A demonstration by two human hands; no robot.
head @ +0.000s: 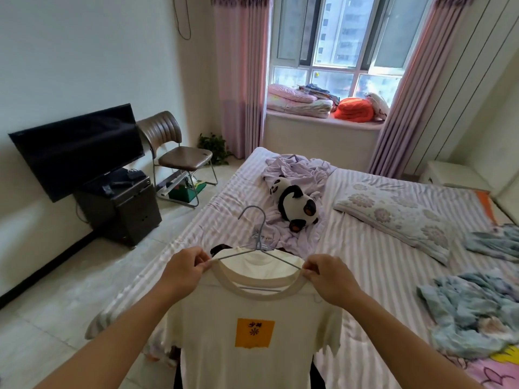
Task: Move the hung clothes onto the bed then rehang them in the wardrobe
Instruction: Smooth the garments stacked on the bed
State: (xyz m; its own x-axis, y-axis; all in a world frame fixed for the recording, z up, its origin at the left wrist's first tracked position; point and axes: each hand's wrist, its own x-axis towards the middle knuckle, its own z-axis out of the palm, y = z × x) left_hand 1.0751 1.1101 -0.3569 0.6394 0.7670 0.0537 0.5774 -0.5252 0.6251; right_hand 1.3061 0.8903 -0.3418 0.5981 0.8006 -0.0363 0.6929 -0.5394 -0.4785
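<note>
A cream T-shirt [252, 318] with an orange square print hangs in front of me above the near edge of the bed [365, 262]. A thin grey wire hanger [259, 237] sits inside its collar, hook pointing up and away. My left hand [185, 269] pinches the left shoulder of the shirt at the hanger's end. My right hand [327, 273] pinches the right shoulder in the same way. A dark garment [220, 248] lies partly hidden behind the collar. No wardrobe is in view.
On the striped bed lie a panda plush [295, 203], a crumpled lilac cloth [295, 169], a floral pillow [398, 217] and blue-grey bedding [471, 313]. A TV [75, 147] on a dark cabinet and a brown chair [174, 153] stand left. Folded quilts fill the window sill [323, 119].
</note>
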